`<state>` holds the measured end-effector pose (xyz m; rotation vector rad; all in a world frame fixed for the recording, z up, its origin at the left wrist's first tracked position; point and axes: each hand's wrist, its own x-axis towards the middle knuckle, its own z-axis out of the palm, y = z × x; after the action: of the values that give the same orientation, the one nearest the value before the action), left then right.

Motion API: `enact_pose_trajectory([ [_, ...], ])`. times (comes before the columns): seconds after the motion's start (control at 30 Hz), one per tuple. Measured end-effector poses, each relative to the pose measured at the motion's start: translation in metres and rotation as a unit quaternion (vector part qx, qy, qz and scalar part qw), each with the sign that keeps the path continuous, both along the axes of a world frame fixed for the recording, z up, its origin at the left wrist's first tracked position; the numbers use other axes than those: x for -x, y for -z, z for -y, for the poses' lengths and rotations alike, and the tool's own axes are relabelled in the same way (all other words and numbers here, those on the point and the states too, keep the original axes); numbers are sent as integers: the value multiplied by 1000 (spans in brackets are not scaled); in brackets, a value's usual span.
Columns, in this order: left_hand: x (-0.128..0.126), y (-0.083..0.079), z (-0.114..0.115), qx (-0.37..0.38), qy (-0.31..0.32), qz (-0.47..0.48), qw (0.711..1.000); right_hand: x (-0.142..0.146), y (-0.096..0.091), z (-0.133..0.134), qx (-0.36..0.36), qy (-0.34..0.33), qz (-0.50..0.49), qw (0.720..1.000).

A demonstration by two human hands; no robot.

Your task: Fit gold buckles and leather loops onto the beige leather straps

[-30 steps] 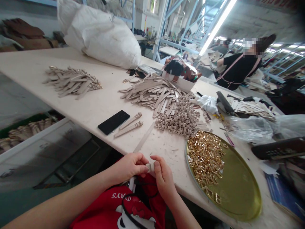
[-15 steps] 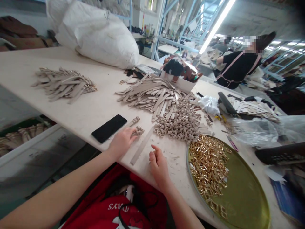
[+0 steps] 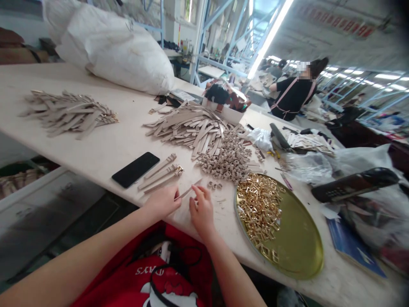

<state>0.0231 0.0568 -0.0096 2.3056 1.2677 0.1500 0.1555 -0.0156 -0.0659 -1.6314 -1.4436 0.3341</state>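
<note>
A thin grey-beige strap (image 3: 188, 192) runs between my two hands, seen edge-on over the near table edge. My left hand (image 3: 163, 202) is closed, pinching the strap's near end. With thumb and fingertips together, my right hand (image 3: 202, 209) grips it further along; a small pale thing shows between those fingers, too unclear to name. Beside my left hand lie several straps (image 3: 159, 178) with loops and gold buckles. A few loose strap loops (image 3: 214, 185) sit just beyond my right hand, in front of a big pile of loops (image 3: 228, 160).
A black phone (image 3: 136, 169) lies to the left. Plain straps (image 3: 191, 128) are heaped behind, finished-looking buckled straps (image 3: 70, 113) at far left. A round tray (image 3: 303, 243) holds gold buckles (image 3: 260, 204) on the right. A white sack (image 3: 111, 51) and a co-worker (image 3: 292, 96) are beyond.
My left hand has let go of the buckled strap, which now lies with the others by the phone. The plain strap has come off the table into both hands. The view has shifted right.
</note>
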Motion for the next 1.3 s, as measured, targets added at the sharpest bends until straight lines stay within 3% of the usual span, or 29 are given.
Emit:
enact_pose_trajectory([
  [0.07,6,-16,13,114,5,96,989,-1,-3,4,-1,-38,89,995],
  [0.17,14,-41,31,305,17,240,921,2,-14,14,-14,-48,111,993],
  [0.23,16,-53,38,284,12,311,907,9,-26,23,-25,-46,66,996],
  [0.33,14,-58,45,156,50,327,931,22,-46,40,-11,-91,-4,996],
  [0.43,10,-53,48,188,100,290,933,24,-56,53,41,-179,-18,983],
  [0.5,9,-48,49,209,52,292,932,12,-56,53,81,-197,6,977],
  [0.6,9,-43,51,288,-31,303,908,-28,-48,38,112,-94,75,986],
  [0.67,10,-40,54,401,-62,312,859,-59,-39,20,127,35,143,981],
  [0.7,10,-39,55,456,-70,316,829,-74,-35,10,130,60,152,978],
  [0.77,9,-35,56,528,-85,326,780,-96,-26,-8,138,75,156,975],
  [0.83,9,-32,55,565,-93,334,749,-109,-18,-22,148,66,149,975],
  [1.03,6,-20,41,610,-111,335,709,-115,-14,-25,148,71,93,982],
  [1.1,4,-16,37,617,-112,324,708,-108,-19,-18,144,72,24,987],
  [1.17,0,-12,33,624,-108,318,706,-97,-24,-9,136,44,-151,978],
  [1.2,-2,-11,31,626,-108,319,704,-90,-27,-5,131,22,-267,954],
  [1.3,-6,-7,28,630,-120,327,694,-70,-31,2,117,5,-528,841],
])
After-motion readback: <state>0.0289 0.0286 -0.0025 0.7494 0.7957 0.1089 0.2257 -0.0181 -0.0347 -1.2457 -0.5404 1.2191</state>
